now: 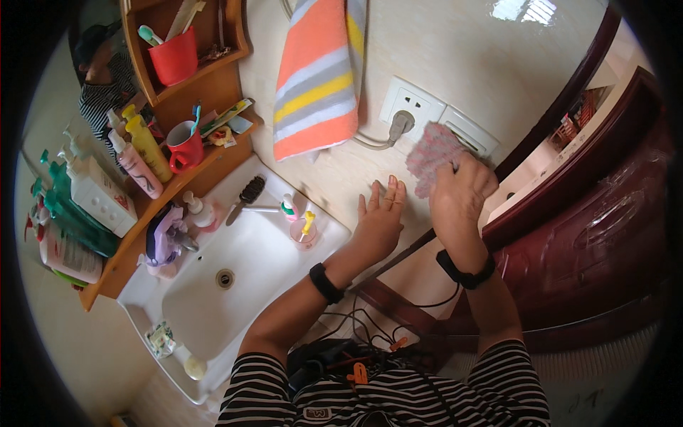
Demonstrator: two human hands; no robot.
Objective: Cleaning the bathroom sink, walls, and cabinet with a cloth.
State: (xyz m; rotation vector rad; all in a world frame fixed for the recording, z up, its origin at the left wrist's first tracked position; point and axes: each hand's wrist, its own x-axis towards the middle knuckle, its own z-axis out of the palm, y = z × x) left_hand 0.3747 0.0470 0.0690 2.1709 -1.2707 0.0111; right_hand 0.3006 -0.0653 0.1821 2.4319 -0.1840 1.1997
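My right hand (pixel 461 191) grips a pink speckled cloth (pixel 431 155) and presses it against the tiled wall at a white wall switch plate (pixel 472 132). Just left of it sits a white socket (pixel 414 105) with a grey plug (pixel 401 124) in it. My left hand (pixel 380 219) lies flat on the wall with fingers spread, holding nothing, a little left of the cloth. Both wrists wear black bands.
A striped orange, grey and yellow towel (pixel 319 78) hangs left of the socket. A white sink (pixel 228 265) holds a brush and small bottles on its rim. Wooden shelves (pixel 186 94) carry red cups and bottles. A dark red wooden door (pixel 597 213) stands to the right.
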